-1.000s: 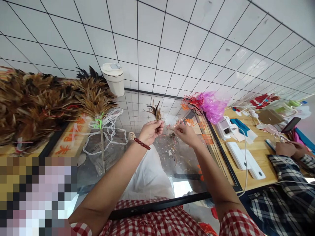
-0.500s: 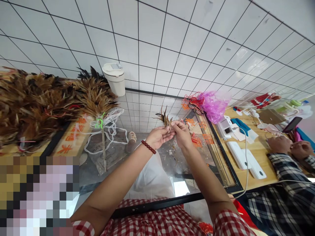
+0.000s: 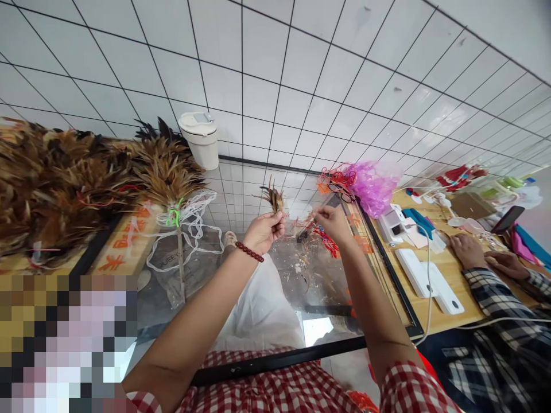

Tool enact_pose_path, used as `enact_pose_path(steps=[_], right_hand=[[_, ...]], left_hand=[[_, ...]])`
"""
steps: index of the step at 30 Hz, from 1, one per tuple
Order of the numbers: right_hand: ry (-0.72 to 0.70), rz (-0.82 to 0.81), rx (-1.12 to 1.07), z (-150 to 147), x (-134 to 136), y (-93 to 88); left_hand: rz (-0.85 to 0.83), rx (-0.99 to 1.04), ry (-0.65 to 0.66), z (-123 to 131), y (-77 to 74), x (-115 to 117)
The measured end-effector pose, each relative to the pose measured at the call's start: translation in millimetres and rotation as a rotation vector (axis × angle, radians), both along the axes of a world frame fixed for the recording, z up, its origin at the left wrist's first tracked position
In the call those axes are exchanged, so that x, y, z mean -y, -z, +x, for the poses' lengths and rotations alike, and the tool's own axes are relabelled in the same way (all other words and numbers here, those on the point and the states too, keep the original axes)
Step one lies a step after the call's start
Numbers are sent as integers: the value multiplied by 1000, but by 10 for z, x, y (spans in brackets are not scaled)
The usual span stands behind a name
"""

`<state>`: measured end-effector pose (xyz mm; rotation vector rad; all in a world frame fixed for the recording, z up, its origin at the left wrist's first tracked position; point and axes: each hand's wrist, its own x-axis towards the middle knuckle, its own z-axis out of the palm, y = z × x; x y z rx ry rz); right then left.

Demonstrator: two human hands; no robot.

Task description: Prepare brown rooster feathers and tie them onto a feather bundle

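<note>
My left hand (image 3: 266, 232), with a dark red bead bracelet on the wrist, pinches a small bunch of brown and black feathers (image 3: 274, 199) by its base, tips pointing up. Apart from it on the right, my right hand (image 3: 333, 225) is closed with thumb and fingertips together; what they hold, if anything, I cannot make out. Red strands (image 3: 328, 244) show just below that hand. Both hands are above a glass tabletop (image 3: 284, 292) dotted with small scraps.
Feather bundles (image 3: 64, 178) crowd the left side. Beside them a feather duster (image 3: 170, 172) lies among white plastic strips (image 3: 200, 229). A white lidded cup (image 3: 202, 140) stands by the tiled wall. Pink plastic (image 3: 372, 186), white power banks (image 3: 426, 281) and a co-worker's hands (image 3: 467, 250) are to the right.
My hands were together at the feather bunch and have come apart. The left has shifted slightly left with the feathers; the right has moved right. The co-worker's hands have shifted left.
</note>
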<state>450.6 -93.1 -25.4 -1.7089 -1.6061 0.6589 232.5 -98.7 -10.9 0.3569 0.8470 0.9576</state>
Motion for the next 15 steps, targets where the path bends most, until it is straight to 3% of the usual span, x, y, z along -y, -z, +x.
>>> enact_pose_path(steps=[4,7,10,15], right_hand=[[-143,-89,487,-185,47,117],[-126,-99,592,-289,62,169],[-241,-156,446,-222,117,72],[-518,-317,-176,45,296,-267]], left_hand=[[-2,2,-9,-17,6,-11],[5,9,-21,-21,19,-6],[13,18,-23,-25,46,-10],[6,0,-13,3,68,2]])
